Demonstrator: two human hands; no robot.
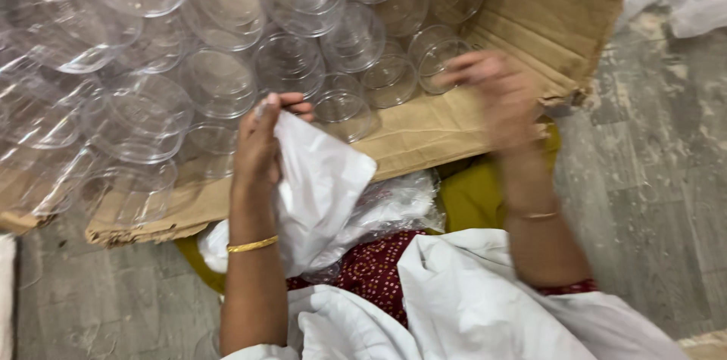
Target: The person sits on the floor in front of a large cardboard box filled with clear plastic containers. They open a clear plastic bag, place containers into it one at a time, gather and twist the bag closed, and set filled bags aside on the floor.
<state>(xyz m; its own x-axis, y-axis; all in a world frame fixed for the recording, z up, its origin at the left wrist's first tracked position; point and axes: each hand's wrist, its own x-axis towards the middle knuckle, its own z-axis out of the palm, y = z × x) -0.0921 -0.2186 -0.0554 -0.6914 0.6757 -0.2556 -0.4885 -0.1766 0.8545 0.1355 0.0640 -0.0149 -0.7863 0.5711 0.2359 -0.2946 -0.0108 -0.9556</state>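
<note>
overhead, a seated person works at a flattened cardboard box [454, 133] lying on a grey stone floor [651, 178]. clear plastic cups [219, 80], many of them, lie loose and on their sides across the far and left part of the cardboard; none shows a wrapping, so the bulk of the pile appears untouched, as far as can be judged. a crumpled clear plastic bag [394, 205] rests in the lap, just right of the left forearm, above white cloth [469, 299] and a dark red patterned garment [375, 273].

the left hand [261, 144], near the middle of the scene, is closed in a pinch: thumb and fingers grip the upper edge of a white bag [322, 186], which hangs down toward the lap and touches the clear plastic bag. a gold bangle [253, 244] circles that wrist.

the right hand [496, 95] is blurred by motion. its fingers are spread and loosely curved, just beside one clear cup [435, 61] at the right edge of the pile; whether it touches or grips that cup cannot be told.
</note>
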